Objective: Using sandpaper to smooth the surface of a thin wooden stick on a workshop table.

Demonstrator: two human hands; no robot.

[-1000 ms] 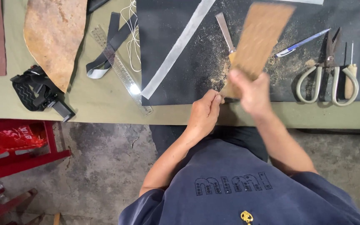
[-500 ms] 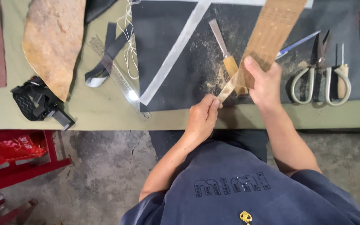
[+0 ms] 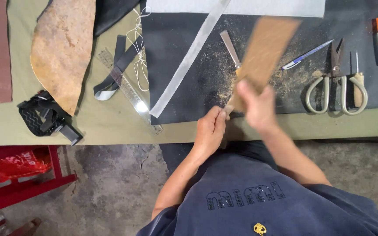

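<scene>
left hand [image 3: 210, 129] pinches thin strip [image 3: 229, 107] end; right hand [image 3: 254, 105], blurred, grips brown sheet [image 3: 265, 48] over dusty black mat [image 3: 189, 87].

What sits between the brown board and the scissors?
Head view: a blue pen and scattered sawdust on the black mat lie between brown board and scissors.

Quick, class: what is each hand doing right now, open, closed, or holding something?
Left hand: closed, pinching the near end of a thin strip.
Right hand: closed around a flat brown board, blurred.
</scene>
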